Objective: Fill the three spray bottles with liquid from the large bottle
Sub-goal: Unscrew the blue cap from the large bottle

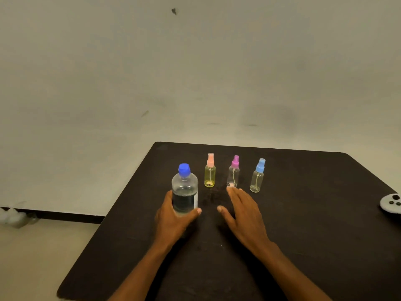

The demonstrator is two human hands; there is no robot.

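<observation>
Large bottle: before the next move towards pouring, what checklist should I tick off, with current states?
1. Large bottle upright, gripped by left hand: ok.
2. Blue cap removed: not ok, it is on.
3. Spray tops off pink-topped spray bottle, purple-topped spray bottle, blue-topped spray bottle: not ok, all on.
4. Right hand free: ok, open, holding nothing.
5. Right fingers clear of the purple-topped spray bottle: cannot tell.
</observation>
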